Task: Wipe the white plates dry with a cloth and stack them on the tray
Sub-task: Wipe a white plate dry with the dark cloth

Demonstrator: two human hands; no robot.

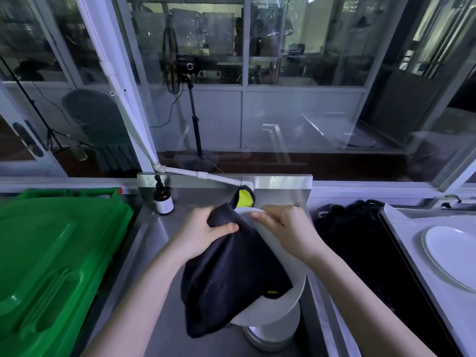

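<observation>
Both forearms reach forward from the bottom of the view and meet over the stainless steel sink (152,243). The left hand (206,234) is clenched on a bunched fold of the dark cloth (231,282), thumb pressed across the fabric, wrist bent slightly inward. The right hand (286,226) grips the upper rim of a white plate (283,304), thumb on the near face and fingers curled over the far edge.

The plate stands tilted on edge between the two hands, most of its face draped by the cloth (a yellow-green lining shows at the top and at one lower corner). Directly beneath it, low in the sink, sits a stack of white plates (279,329).

Off to the right, the tray (407,228) carries another white plate (448,256), well apart from the hands. A green bin (51,253) stands at left, with a brown pump bottle (163,200) by the sink's back corner.
</observation>
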